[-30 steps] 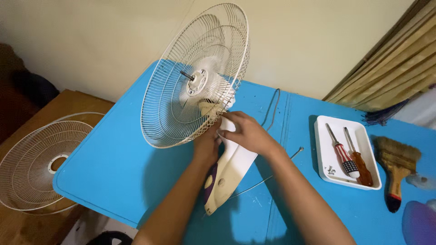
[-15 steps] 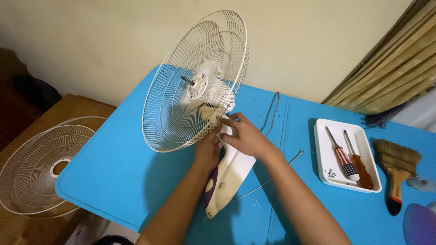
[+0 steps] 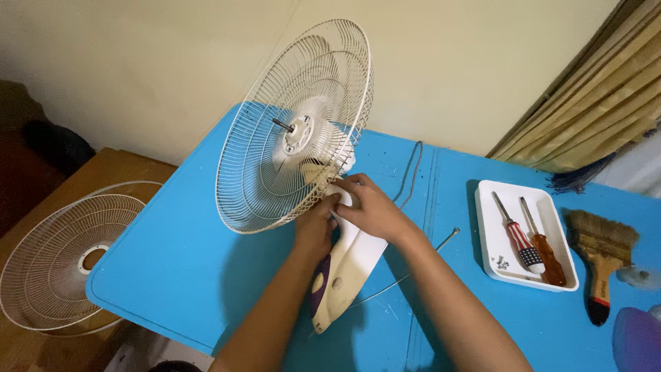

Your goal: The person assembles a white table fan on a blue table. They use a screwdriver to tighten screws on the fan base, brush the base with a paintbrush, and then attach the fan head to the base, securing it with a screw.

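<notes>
Scene: We are looking down on a bright blue flat surface (image 3: 193, 262) set against a pale yellow wall, where a bladeless fan is lying under two bare hands.

Fan: The cream-white wire rear fan guard (image 3: 292, 131) is standing tilted on edge at the far side of the surface, its bare metal motor shaft (image 3: 281, 125) sticking out of the round hub. The cream and purple plastic fan body (image 3: 341, 275) is stretching from the guard toward the near edge.

Left hand: We are seeing the left hand (image 3: 317, 224) closed on the neck of the fan body just below the guard's lower rim, fingers curled around the plastic.

Right hand: The right hand (image 3: 372, 207) is lying over the top of the same neck, its fingertips touching the left hand and pressing at the joint behind the guard. It is clamped on the fan body.

Wire: A thin grey metal wire (image 3: 413, 165) is trailing across the surface behind the right forearm.

Tray: A white rectangular plastic tray (image 3: 487, 241) is sitting well to the right, holding a red-and-black-handled screwdriver (image 3: 516, 238), a brown-handled screwdriver (image 3: 544, 255) and a few small screws (image 3: 502, 262).

Brush: A worn wooden-handled paintbrush (image 3: 600, 255) is lying just beside the tray.

Left side: A second cream wire fan guard (image 3: 62, 255) is resting flat on a brown wooden table (image 3: 96, 169) next to the surface.
</notes>
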